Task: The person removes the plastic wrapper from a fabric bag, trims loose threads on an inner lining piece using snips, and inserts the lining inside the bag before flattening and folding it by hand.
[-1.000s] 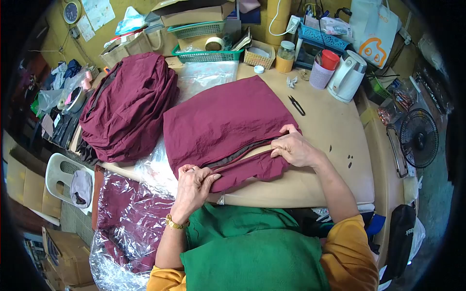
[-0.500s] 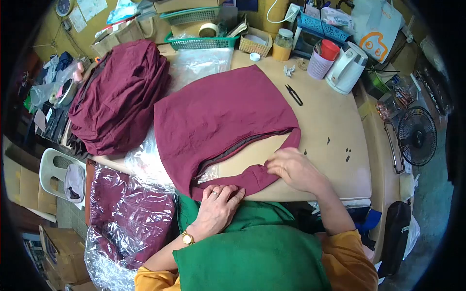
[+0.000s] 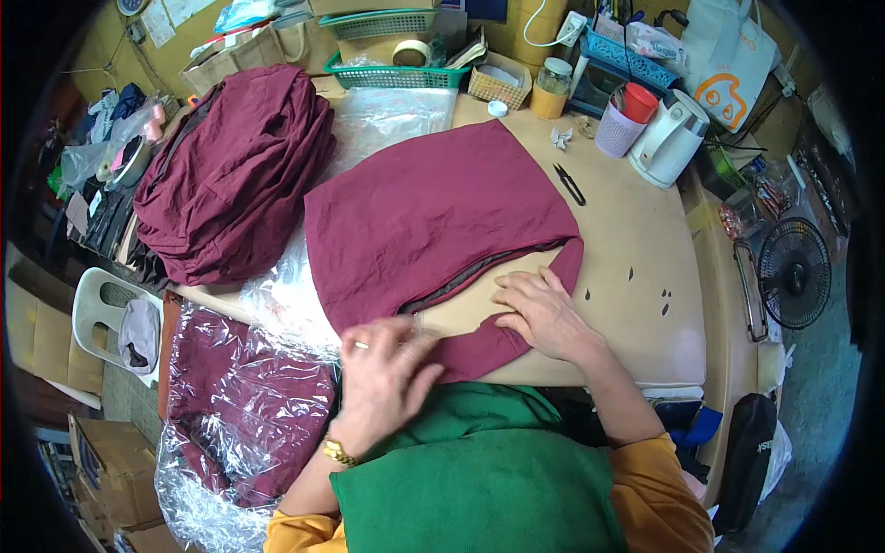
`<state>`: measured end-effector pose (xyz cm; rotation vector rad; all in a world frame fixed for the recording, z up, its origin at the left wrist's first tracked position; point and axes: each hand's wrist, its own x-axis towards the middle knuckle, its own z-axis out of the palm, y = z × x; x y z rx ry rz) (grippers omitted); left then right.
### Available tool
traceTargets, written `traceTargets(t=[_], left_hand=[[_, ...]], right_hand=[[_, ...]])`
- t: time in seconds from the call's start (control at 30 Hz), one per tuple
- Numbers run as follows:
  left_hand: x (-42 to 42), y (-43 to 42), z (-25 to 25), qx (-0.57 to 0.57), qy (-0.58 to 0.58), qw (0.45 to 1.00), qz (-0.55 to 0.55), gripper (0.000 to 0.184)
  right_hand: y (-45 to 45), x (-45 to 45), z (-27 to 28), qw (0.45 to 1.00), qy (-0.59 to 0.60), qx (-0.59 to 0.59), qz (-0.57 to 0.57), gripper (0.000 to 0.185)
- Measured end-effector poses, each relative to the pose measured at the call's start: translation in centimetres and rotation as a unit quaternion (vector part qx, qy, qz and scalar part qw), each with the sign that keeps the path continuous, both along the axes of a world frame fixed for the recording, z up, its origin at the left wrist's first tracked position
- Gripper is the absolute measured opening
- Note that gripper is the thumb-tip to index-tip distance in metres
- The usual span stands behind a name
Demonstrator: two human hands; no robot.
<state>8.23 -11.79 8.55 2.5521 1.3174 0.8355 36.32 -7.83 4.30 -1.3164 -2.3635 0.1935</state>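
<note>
A maroon cloth shoulder bag (image 3: 442,212) lies flat on the table, its dark-lined opening facing me and its strap (image 3: 479,354) curving along the near edge. My right hand (image 3: 544,313) rests on the right part of the strap, fingers stretched out and pressing down. Over the strap's left end hovers my left hand (image 3: 380,373), slightly blurred, with fingers loosely bent and apart and nothing seen in them. It hides the strap's left join with the bag. Black thread snips (image 3: 570,184) lie right of the bag.
A pile of maroon bags (image 3: 235,175) stands at the left. Below it sits a plastic-wrapped maroon bundle (image 3: 249,405). Clear plastic bags (image 3: 392,115) lie behind. An electric kettle (image 3: 668,138), cups (image 3: 627,124), a jar (image 3: 552,88) and green baskets (image 3: 396,76) line the back.
My left hand has lifted off the strap and moved slightly left. My right hand has gone from pinching the strap to lying flatter on it. The whole view has shifted a little.
</note>
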Motion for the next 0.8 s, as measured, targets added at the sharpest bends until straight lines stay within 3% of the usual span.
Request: traceTargets(t=[0.03, 0.1, 0.2, 0.33, 0.43, 0.5, 0.53, 0.6, 0.8], left_hand=[[-0.7, 0.3, 0.3, 0.014, 0.025, 0.998, 0.055, 0.035], [-2.0, 1.1, -0.9, -0.061, 0.031, 0.992, 0.111, 0.03], [-1.5, 1.6, -1.9, -0.081, -0.054, 0.989, 0.114, 0.027], [0.7, 1.6, -1.5, -0.094, -0.133, 0.985, 0.062, 0.025], [2.0, 0.9, -0.6, -0.069, -0.169, 0.983, 0.029, 0.024], [1.9, 0.7, -0.6, -0.076, -0.196, 0.977, 0.04, 0.024], [1.7, 0.9, -0.8, -0.05, -0.19, 0.98, 0.033, 0.024], [1.5, 0.8, -0.9, -0.072, -0.2, 0.977, 0.037, 0.023], [1.1, 0.4, -0.2, -0.112, -0.214, 0.968, 0.064, 0.025]], right_hand=[[-0.3, 0.6, 0.1, 1.0, 0.0, 0.0, -0.001, 0.027], [-0.7, 1.3, 0.8, 0.999, -0.016, -0.042, -0.014, 0.023], [-0.3, 0.4, 2.6, 0.995, -0.033, -0.074, -0.049, 0.018], [-1.2, -5.9, 1.6, 0.982, 0.156, -0.096, 0.055, 0.019], [-2.3, -9.0, 1.8, 0.968, 0.155, -0.197, -0.018, 0.026], [-2.4, -9.3, 1.9, 0.914, 0.286, -0.288, -0.015, 0.024], [-2.8, -9.6, 1.3, 0.915, 0.287, -0.283, -0.02, 0.024], [-3.4, -10.2, -0.1, 0.852, 0.448, -0.269, -0.019, 0.018], [-3.3, -10.0, -0.7, 0.892, 0.438, -0.115, -0.008, 0.005]])
